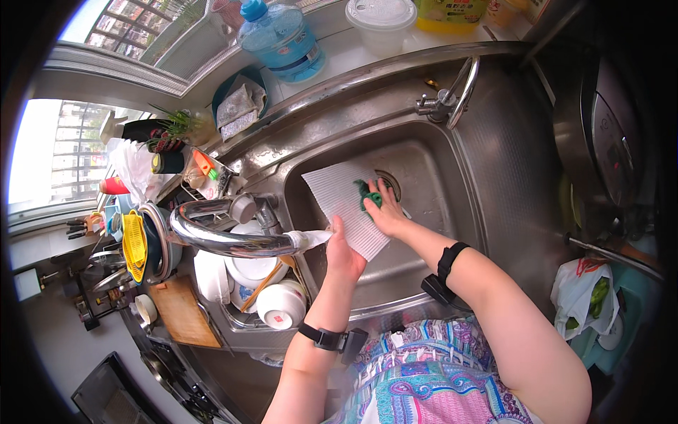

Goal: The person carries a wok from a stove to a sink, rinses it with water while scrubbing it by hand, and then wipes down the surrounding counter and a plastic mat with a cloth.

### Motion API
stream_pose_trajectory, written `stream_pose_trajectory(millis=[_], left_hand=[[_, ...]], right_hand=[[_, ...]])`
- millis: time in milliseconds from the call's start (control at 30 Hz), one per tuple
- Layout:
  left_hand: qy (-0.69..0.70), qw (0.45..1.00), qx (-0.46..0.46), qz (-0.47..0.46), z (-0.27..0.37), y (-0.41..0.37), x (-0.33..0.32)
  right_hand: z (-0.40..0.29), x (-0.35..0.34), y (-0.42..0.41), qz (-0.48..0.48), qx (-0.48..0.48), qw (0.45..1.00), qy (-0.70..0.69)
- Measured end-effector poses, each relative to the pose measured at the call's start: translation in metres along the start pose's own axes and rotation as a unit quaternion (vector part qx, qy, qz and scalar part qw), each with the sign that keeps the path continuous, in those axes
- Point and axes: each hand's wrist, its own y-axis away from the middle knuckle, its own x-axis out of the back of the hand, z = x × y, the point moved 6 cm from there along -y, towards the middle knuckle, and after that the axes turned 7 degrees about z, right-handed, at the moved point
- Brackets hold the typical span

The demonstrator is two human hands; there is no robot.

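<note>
A white ribbed sheet (pixel 347 204) is tilted over the basin of a stainless-steel sink (pixel 424 233). My left hand (pixel 343 249) grips its lower left edge, the thumb lying on the ribbed face. With fingers spread, my right hand (pixel 385 209) presses a crumpled green scrubbing cloth (pixel 372 199) against the sheet's right side. The round drain (pixel 391 183) shows partly behind the right fingers. The chrome faucet (pixel 238 244) arches in from the left, and its white-wrapped spout end (pixel 310 241) is close to my left thumb.
White bowls (pixel 280 305) and chopsticks (pixel 262 286) crowd the left basin beside a wooden cutting board (pixel 183 312). A second tap (pixel 442 103) stands at the back rim. A blue bottle (pixel 283 45) and a lidded tub (pixel 381 24) line the sill. A plastic bag (pixel 580 297) sits at right.
</note>
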Motion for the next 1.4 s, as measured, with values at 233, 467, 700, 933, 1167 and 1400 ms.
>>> stream_pose_trajectory(millis=[233, 467, 700, 933, 1167, 1400], left_hand=[[-0.004, 1.000, -0.015, 0.008, 0.008, -0.017, 0.018], [0.011, 1.000, 0.004, 0.011, 0.008, 0.009, 0.009], [-0.048, 0.999, -0.001, 0.006, 0.008, 0.006, 0.008], [-0.099, 0.992, -0.072, 0.016, 0.007, -0.011, 0.014], [-0.216, 0.966, -0.064, 0.125, 0.035, -0.026, 0.032], [-0.244, 0.968, -0.057, -0.023, 0.000, 0.005, -0.009]], right_hand=[[-0.044, -0.040, 0.038, -0.064, 0.054, 0.996, -0.009], [0.047, -0.022, -0.027, -0.024, -0.100, 0.980, -0.168], [0.012, -0.014, -0.008, -0.030, 0.033, 0.999, 0.001], [-0.054, -0.021, 0.051, -0.036, 0.150, 0.984, -0.094], [-0.082, 0.005, 0.075, -0.075, 0.239, 0.954, -0.163], [-0.052, -0.006, 0.033, -0.027, 0.166, 0.966, -0.197]])
